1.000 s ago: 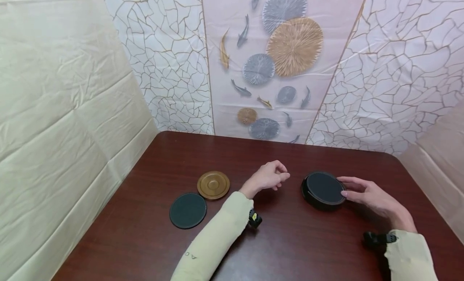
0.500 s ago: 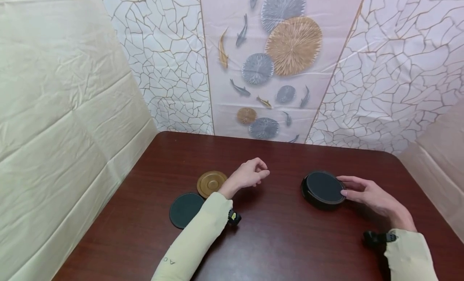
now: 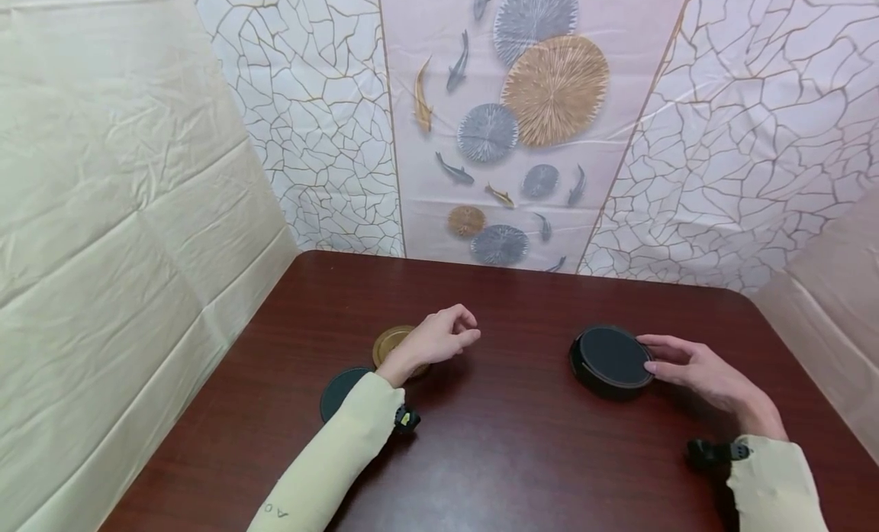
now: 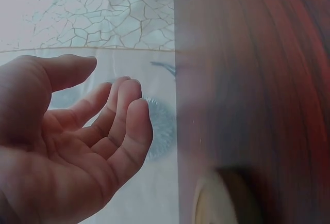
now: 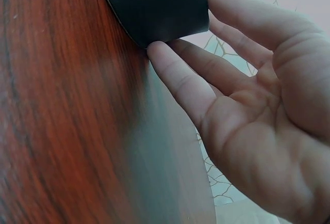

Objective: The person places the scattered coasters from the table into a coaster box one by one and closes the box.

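Observation:
A thick round black holder (image 3: 613,358) sits on the right side of the table, its top a flat dark disc. My right hand (image 3: 714,378) rests against its right side, thumb and fingertips on the edge. In the right wrist view those fingers (image 5: 183,82) are nearly straight along the black wall. My left hand (image 3: 434,338) hovers over the left part of the table with loosely bent fingers and nothing in them, as the left wrist view confirms. Under its wrist lies a brown ringed coaster (image 3: 388,341), partly hidden. A dark round coaster (image 3: 338,388) lies nearer, half behind the sleeve.
Dark reddish wood makes up the table (image 3: 536,456). Behind it hangs a patterned cloth (image 3: 494,188) with fish and round leaves, and a plain cream cloth (image 3: 123,234) closes off the left. Each wrist carries a small black camera (image 3: 407,420).
My left hand has moved left from near the black holder, its arm now covering parts of both coasters. The right hand and the holder have stayed where they were.

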`<action>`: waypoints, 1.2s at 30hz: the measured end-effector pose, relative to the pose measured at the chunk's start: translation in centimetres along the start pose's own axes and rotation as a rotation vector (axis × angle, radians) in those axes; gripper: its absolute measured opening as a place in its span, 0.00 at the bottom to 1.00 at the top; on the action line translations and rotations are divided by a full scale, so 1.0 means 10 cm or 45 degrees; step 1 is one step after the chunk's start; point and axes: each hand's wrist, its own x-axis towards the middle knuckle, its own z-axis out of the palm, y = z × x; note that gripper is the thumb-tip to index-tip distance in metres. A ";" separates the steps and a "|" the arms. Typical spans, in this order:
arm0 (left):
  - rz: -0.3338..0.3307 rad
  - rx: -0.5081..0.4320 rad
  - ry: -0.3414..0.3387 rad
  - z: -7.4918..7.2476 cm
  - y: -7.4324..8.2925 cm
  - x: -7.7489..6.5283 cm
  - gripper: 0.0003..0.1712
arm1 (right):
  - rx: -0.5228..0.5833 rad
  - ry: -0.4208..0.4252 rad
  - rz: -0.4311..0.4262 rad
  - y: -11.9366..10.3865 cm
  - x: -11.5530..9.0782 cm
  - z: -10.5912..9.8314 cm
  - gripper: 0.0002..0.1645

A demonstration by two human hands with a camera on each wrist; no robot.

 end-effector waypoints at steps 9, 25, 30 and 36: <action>0.072 0.238 0.026 -0.19 -0.20 -0.25 0.13 | 0.041 -0.007 0.014 0.00 0.01 0.00 0.42; 0.057 0.361 0.001 -0.63 -0.49 -0.80 0.18 | 0.034 -0.002 0.012 0.01 0.01 0.01 0.42; -0.035 0.473 -0.022 -0.77 -0.65 -0.89 0.15 | 0.019 0.001 0.002 0.00 0.02 0.01 0.41; -0.136 0.610 -0.103 -0.90 -0.75 -0.97 0.17 | 0.012 0.011 0.014 0.01 0.00 0.00 0.41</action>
